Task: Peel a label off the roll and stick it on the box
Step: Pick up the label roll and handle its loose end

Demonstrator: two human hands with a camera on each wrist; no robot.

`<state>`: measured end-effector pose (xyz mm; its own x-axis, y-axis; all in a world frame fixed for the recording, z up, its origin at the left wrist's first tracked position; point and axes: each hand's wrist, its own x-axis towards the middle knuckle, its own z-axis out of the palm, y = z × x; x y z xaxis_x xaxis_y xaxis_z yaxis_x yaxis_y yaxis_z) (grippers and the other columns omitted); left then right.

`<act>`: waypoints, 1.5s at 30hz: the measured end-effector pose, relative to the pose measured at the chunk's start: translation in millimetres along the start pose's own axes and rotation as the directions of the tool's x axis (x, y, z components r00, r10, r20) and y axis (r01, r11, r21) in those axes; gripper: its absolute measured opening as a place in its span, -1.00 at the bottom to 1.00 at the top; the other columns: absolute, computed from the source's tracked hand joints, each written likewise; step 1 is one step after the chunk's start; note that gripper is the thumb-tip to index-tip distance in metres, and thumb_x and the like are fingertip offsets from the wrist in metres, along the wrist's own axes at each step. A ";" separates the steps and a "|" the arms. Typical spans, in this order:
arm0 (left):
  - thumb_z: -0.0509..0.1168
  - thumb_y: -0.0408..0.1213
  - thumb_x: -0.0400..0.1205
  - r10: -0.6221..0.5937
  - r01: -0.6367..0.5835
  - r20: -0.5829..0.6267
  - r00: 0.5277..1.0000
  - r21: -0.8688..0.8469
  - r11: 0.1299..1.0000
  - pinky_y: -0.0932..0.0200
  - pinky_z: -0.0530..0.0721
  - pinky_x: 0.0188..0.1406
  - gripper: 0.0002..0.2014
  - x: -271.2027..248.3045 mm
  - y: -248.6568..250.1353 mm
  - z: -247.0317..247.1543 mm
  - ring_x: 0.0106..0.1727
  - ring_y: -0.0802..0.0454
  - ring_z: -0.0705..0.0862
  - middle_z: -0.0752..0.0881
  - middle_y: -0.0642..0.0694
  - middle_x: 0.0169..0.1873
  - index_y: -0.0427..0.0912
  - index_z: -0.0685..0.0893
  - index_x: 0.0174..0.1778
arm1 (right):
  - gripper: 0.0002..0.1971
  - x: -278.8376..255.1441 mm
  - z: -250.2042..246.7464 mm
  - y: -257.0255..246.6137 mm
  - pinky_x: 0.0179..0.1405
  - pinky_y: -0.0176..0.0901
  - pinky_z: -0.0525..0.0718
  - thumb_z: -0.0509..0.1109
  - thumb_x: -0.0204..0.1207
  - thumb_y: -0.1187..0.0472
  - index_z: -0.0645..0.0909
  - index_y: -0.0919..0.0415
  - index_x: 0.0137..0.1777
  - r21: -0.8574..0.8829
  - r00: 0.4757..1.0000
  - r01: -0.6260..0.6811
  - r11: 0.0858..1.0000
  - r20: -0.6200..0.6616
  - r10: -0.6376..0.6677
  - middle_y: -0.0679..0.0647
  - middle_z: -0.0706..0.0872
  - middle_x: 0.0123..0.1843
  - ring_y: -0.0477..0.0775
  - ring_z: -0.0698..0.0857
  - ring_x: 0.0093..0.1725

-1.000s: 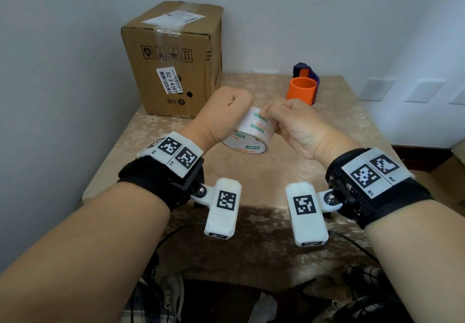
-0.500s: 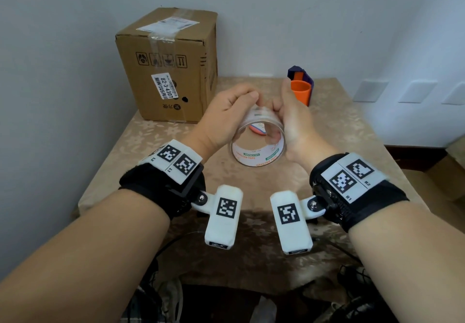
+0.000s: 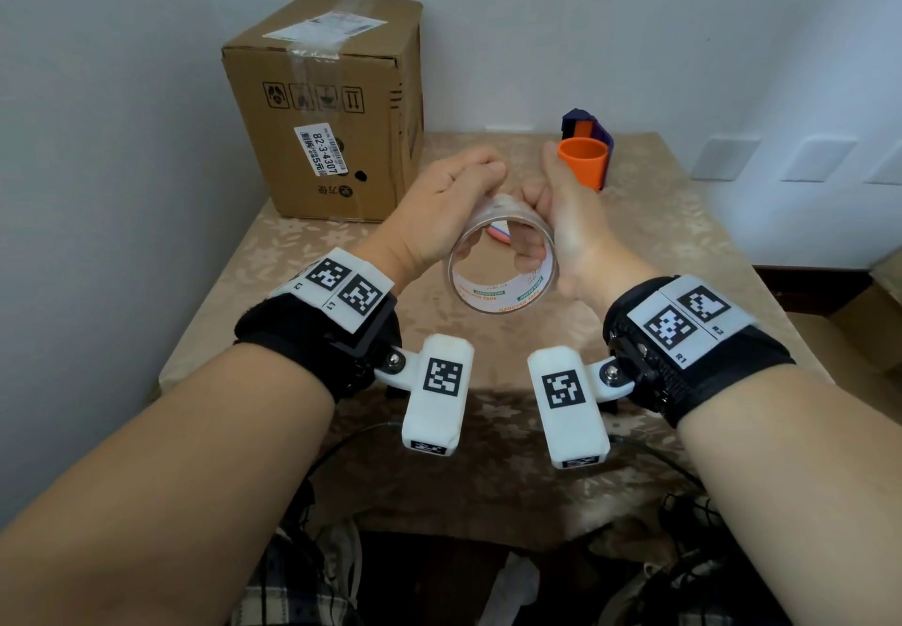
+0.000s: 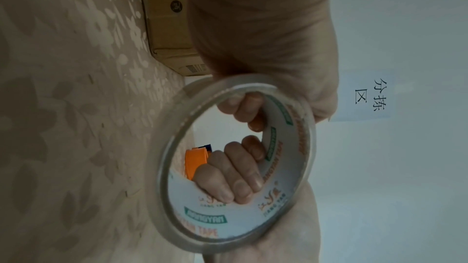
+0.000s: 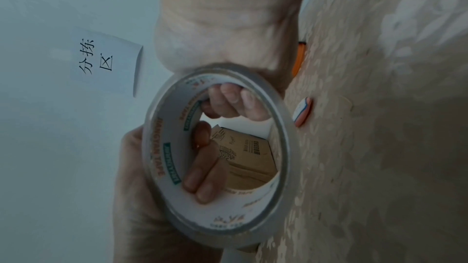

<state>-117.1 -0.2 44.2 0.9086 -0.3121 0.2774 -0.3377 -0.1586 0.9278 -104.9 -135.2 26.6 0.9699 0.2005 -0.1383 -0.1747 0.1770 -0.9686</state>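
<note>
A roll of clear tape (image 3: 498, 292) with a white printed core is held above the table, its opening facing me. My left hand (image 3: 463, 196) grips its left side, my right hand (image 3: 549, 215) its right side. The left wrist view shows the roll (image 4: 210, 219) close up, with fingers of both hands curled into the core. Through the core of the roll (image 5: 162, 167) in the right wrist view, the box shows. The brown cardboard box (image 3: 332, 103) stands upright at the table's back left, with labels on its top and front. No peeled strip is visible.
The table (image 3: 293, 284) has a beige flowered cloth and sits in a wall corner. An orange cup-shaped thing (image 3: 583, 162) with a dark blue part behind it stands at the back right. A small pink and white oval (image 5: 302, 111) lies under the roll. A paper sign (image 4: 367, 95) hangs on the wall.
The roll has turned from side-on to opening toward me. Both hands shifted from pinching its outer face to gripping its rim with fingers in the core.
</note>
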 end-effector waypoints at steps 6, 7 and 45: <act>0.05 -0.25 0.67 0.017 -0.017 -0.017 1.000 -0.013 1.000 0.31 0.42 -0.69 -0.68 -0.6 0.3 4.9 -0.63 0.11 0.47 0.53 -0.14 -0.48 -0.39 0.63 -0.06 | -0.32 1.5 -3.8 -2.3 -0.73 -0.41 0.15 -0.09 0.60 -0.31 0.55 0.23 -0.38 0.124 1.000 -0.011 0.992 -0.008 0.012 0.02 0.30 -0.77 -0.06 0.24 -0.81; 0.06 -0.21 0.63 -0.001 0.000 -0.043 0.999 -0.022 1.000 0.25 0.50 -0.59 -0.63 0.6 -0.6 4.7 -0.55 0.12 0.54 0.59 -0.13 -0.44 -0.43 0.66 -0.06 | -0.29 2.0 -4.4 -1.9 -0.74 -0.41 0.17 -0.07 0.59 -0.32 0.57 0.28 -0.35 0.147 1.000 -0.018 0.989 -0.011 0.019 0.03 0.28 -0.75 -0.05 0.23 -0.80; 0.26 0.04 0.62 -0.087 0.124 -0.228 0.970 0.152 0.981 0.24 0.37 -0.39 -0.61 5.2 -15.5 3.9 -0.40 0.15 0.41 0.49 0.02 -0.45 -0.24 0.61 -0.28 | -0.79 -6.6 3.6 -11.7 0.14 0.26 0.70 0.19 0.67 0.17 0.59 0.29 0.00 0.138 0.973 0.157 0.978 -0.193 -0.129 0.26 0.75 -0.02 0.23 0.77 -0.06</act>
<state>-108.1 -3.0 30.3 0.9666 -0.0755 0.2451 -0.2561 -0.3368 0.9061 -109.8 -135.1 39.6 0.9987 -0.0135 -0.0491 -0.0417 0.3377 -0.9403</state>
